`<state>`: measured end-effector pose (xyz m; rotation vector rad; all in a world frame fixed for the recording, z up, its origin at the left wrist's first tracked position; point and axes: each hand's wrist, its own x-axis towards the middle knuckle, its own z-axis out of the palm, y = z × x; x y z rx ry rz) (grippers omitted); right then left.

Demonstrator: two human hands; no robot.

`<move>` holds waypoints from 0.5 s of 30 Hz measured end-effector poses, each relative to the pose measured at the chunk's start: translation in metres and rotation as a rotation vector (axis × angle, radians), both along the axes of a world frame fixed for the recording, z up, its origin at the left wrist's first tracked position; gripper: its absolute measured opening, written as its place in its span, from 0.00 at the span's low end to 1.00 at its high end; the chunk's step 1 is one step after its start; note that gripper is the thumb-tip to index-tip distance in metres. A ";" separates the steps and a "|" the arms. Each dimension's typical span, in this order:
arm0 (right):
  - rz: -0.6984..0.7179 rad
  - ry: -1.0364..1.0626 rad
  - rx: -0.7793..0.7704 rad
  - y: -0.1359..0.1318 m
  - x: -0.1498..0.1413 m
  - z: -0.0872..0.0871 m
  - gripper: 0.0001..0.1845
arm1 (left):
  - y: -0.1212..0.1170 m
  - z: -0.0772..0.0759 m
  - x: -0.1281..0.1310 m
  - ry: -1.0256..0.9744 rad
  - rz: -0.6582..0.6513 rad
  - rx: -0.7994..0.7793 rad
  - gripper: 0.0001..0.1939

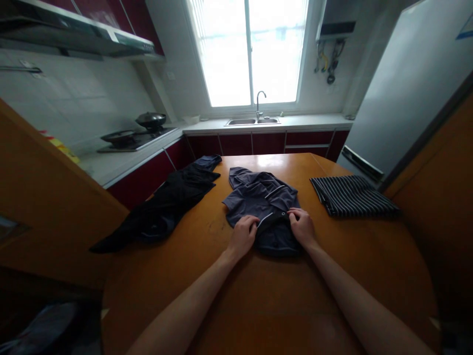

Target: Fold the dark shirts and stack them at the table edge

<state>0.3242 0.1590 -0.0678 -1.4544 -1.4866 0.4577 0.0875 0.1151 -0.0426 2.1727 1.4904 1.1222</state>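
head view: a dark grey-blue garment [263, 195] lies on the near-middle of a wooden table [273, 301], loosely spread and creased, straight ahead of the person. its long axis runs from far left to near right, somewhat oblique to the line between the hands; a short sleeve [232, 198] points left from its left side, and a white-edged strip [274, 192] shows on its right half. the left hand [244, 232] stands at the left side of the garment's near part, with fingers curled and nearly closed, thumb and fingertips pinching the left end of a black band [272, 220]. the right hand [302, 228] stands opposite, likewise nearly closed, its fingertips on the right end of the same band, beside a small pale ring [283, 213]. the key relation: the band spans left to right between the two hands, neither clearly nearer to its middle, while most of the cloth lies on the far side of the hands and a rounded dark flap [278, 241] lies on the near side. to the left, well apart, is a heap of black clothing [166, 199]; to the right, also apart and nearer the right hand, a folded striped cloth [353, 196].
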 end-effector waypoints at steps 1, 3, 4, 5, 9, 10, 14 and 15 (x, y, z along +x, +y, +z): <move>0.001 -0.002 -0.001 0.000 0.000 0.000 0.16 | 0.000 0.000 0.000 -0.002 0.001 -0.002 0.12; 0.004 -0.004 -0.003 -0.001 -0.001 0.000 0.16 | -0.001 0.000 -0.001 -0.009 0.000 -0.002 0.12; 0.006 -0.006 -0.004 -0.001 -0.001 0.001 0.16 | -0.001 0.000 -0.001 -0.013 -0.003 -0.001 0.12; 0.007 -0.009 -0.005 -0.001 -0.001 0.001 0.16 | -0.001 0.000 -0.001 -0.016 -0.006 -0.002 0.12; -0.013 -0.028 -0.007 0.000 -0.002 0.001 0.17 | 0.000 0.002 -0.002 -0.022 -0.011 -0.007 0.12; -0.019 -0.041 -0.011 0.000 -0.002 0.001 0.18 | -0.001 0.003 -0.002 -0.023 -0.012 -0.007 0.12; -0.023 -0.104 -0.040 0.001 -0.002 -0.001 0.16 | -0.009 0.013 -0.002 0.017 -0.131 -0.038 0.12; -0.021 -0.110 -0.044 0.001 -0.003 -0.001 0.16 | -0.012 0.016 -0.002 0.044 -0.187 -0.051 0.13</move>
